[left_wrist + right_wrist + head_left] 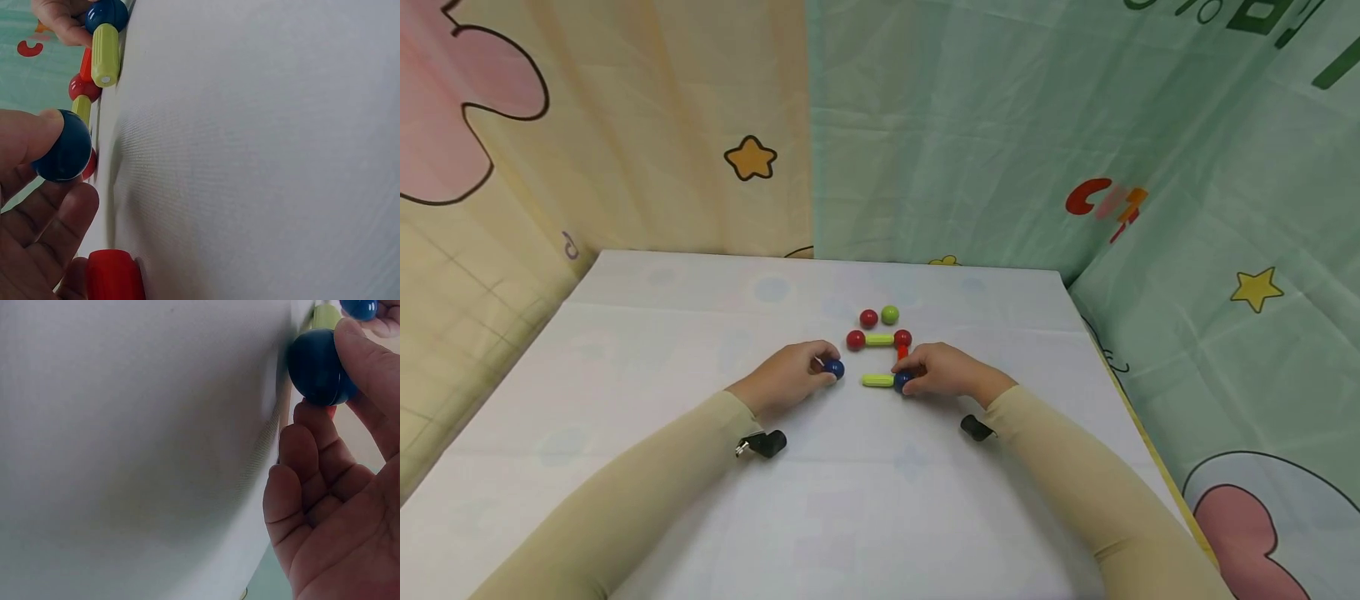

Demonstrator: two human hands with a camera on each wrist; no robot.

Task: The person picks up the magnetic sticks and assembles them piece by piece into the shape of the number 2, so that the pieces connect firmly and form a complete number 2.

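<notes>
Between thumb and fingers, my left hand (792, 375) pinches a loose blue ball (64, 149) just left of the joined rods and balls. My right hand (951, 369) grips another blue ball (319, 367) at the near corner of that shape. From this corner a yellow-green rod (877, 381) points left, its end free. A red rod (902, 353), partly covered by the right fingers, runs back to a red ball (902, 338). There a second yellow-green rod (879, 340) leads left to another red ball (855, 340). By the left hand's lower fingers lies a separate red rod (115, 276).
Behind the joined pieces, a loose red ball (868, 318) and a green ball (890, 314) sit side by side. All of it rests on a table with a white cloth (865, 500). Printed curtains (925, 150) hang behind the table and along its right side.
</notes>
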